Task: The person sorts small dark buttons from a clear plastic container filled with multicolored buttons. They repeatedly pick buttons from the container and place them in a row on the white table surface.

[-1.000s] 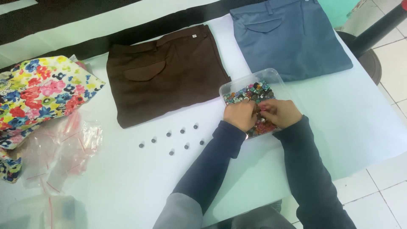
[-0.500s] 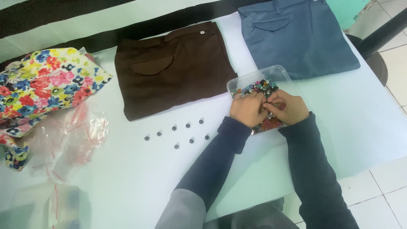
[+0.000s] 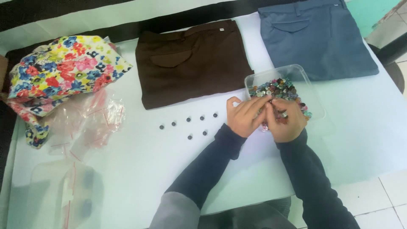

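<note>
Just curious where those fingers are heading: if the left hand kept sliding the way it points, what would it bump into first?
The left hand points up and rightward, so it would likely first meet the heap of mixed coloured buttons in the clear plastic tray, its fingertips already at the edge of the heap.

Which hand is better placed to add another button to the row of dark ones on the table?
Left hand, probably: it sits nearer the dark buttons; the right hand lies farther, over the clear tray.
</note>
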